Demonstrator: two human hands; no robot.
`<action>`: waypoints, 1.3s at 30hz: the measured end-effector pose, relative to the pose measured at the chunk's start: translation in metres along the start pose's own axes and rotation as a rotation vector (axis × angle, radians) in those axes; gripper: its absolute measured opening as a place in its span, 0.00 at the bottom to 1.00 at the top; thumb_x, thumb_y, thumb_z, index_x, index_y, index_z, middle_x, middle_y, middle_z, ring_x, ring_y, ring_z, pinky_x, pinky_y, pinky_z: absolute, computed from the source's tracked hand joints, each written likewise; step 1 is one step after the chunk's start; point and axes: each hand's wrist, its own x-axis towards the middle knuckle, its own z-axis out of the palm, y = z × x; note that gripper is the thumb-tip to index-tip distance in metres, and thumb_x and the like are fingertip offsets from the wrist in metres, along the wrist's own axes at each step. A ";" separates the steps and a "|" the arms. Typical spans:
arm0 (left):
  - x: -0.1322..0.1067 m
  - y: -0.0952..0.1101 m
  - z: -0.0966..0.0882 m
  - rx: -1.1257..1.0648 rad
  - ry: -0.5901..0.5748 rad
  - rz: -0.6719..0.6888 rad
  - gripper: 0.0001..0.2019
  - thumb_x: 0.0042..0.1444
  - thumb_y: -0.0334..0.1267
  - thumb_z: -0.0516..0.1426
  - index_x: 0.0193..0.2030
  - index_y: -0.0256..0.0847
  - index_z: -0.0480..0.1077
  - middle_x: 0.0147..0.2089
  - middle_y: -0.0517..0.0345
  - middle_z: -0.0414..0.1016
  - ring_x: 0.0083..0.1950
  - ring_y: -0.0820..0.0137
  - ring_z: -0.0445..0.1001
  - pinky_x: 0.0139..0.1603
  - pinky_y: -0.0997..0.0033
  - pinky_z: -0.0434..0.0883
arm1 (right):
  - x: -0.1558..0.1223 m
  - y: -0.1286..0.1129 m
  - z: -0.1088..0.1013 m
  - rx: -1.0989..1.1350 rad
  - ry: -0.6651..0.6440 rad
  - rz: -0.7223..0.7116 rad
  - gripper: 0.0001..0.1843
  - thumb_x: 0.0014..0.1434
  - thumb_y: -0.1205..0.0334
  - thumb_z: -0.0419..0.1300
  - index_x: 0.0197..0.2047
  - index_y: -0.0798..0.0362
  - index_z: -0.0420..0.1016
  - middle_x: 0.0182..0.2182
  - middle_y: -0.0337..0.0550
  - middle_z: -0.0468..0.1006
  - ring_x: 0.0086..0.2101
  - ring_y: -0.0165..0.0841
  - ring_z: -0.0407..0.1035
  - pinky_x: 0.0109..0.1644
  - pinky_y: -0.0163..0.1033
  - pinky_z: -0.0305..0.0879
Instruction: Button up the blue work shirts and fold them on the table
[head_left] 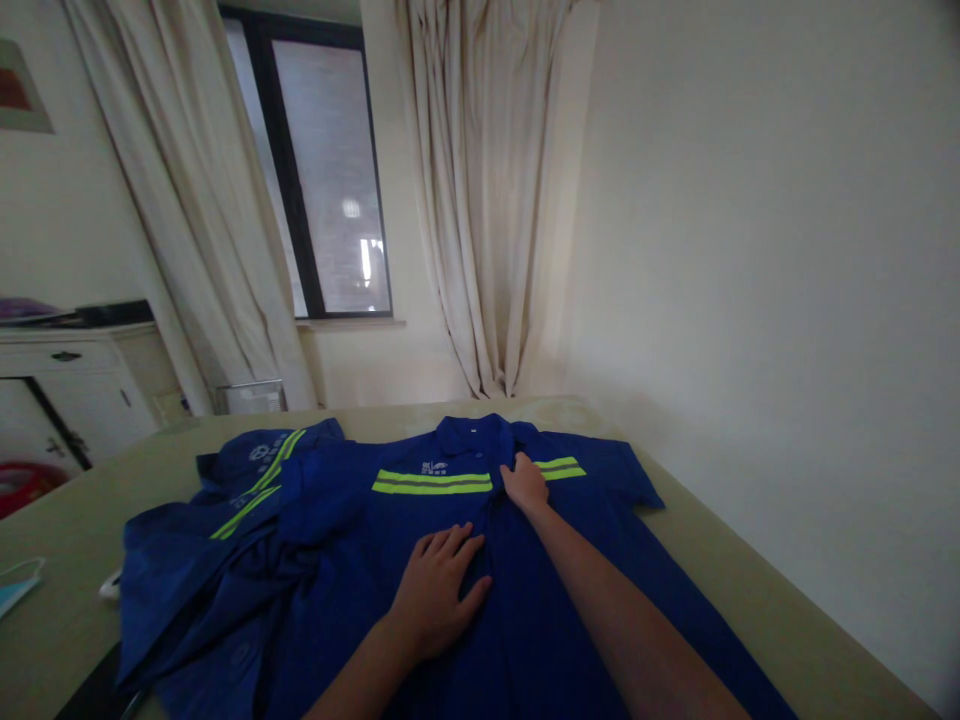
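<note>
Two grips: right hand (526, 484) pinching blue shirt (397, 512) at placket edge, left hand (441, 595) spread flat; table (716, 562) borders wall (787, 300).

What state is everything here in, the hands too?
Shirt: spread front up on the table; buttoning unclear
Left hand: open, palm down on the shirt
Right hand: closed on the shirt's front edge
Other blue clothing: crumpled
Curtains: pulled aside
Window: open or shut unclear
Cabinet drawer: shut
Face mask: lying, partly out of view

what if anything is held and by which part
The spread-out blue shirt, apparently pinched by the right hand at its upper front edge; the left hand rests on it.
</note>
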 end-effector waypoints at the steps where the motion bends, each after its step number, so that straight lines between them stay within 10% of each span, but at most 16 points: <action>1: 0.004 0.001 -0.002 0.003 0.003 -0.013 0.28 0.67 0.59 0.46 0.68 0.53 0.64 0.71 0.53 0.66 0.69 0.52 0.64 0.68 0.45 0.60 | 0.003 -0.001 0.001 0.017 0.010 0.003 0.15 0.67 0.52 0.54 0.49 0.53 0.73 0.45 0.54 0.81 0.46 0.44 0.76 0.42 0.41 0.66; 8: 0.035 0.008 0.005 0.084 0.125 -0.086 0.27 0.69 0.53 0.46 0.68 0.42 0.64 0.62 0.43 0.70 0.63 0.50 0.66 0.60 0.48 0.64 | 0.029 -0.004 0.018 0.160 0.085 -0.057 0.20 0.72 0.55 0.46 0.38 0.52 0.75 0.41 0.51 0.82 0.41 0.40 0.75 0.38 0.38 0.59; 16: 0.060 0.012 0.009 -0.107 0.080 -0.090 0.08 0.69 0.35 0.50 0.41 0.42 0.70 0.44 0.55 0.75 0.47 0.63 0.72 0.49 0.66 0.66 | 0.027 0.012 0.028 0.290 0.103 -0.194 0.15 0.66 0.57 0.53 0.27 0.50 0.67 0.29 0.42 0.77 0.32 0.36 0.70 0.35 0.36 0.55; 28: -0.022 0.050 0.010 -0.255 -0.117 -0.202 0.05 0.61 0.40 0.56 0.38 0.48 0.73 0.37 0.63 0.80 0.37 0.66 0.77 0.35 0.68 0.60 | -0.043 0.042 0.020 0.568 -0.310 -0.139 0.09 0.58 0.59 0.59 0.27 0.50 0.71 0.17 0.36 0.74 0.17 0.32 0.69 0.22 0.33 0.60; 33: 0.010 0.039 -0.007 -0.329 -0.249 -0.219 0.20 0.68 0.45 0.48 0.30 0.44 0.74 0.30 0.58 0.79 0.34 0.65 0.77 0.33 0.69 0.62 | -0.070 0.050 0.016 0.764 -0.161 -0.329 0.11 0.60 0.51 0.58 0.34 0.50 0.70 0.26 0.37 0.77 0.26 0.33 0.72 0.28 0.34 0.65; 39: 0.069 0.018 0.003 -0.084 0.203 -0.402 0.15 0.68 0.34 0.49 0.56 0.39 0.72 0.55 0.47 0.74 0.54 0.60 0.73 0.51 0.65 0.67 | -0.067 0.052 0.015 0.793 -0.201 -0.345 0.16 0.63 0.50 0.53 0.43 0.51 0.77 0.28 0.40 0.77 0.25 0.34 0.70 0.25 0.35 0.64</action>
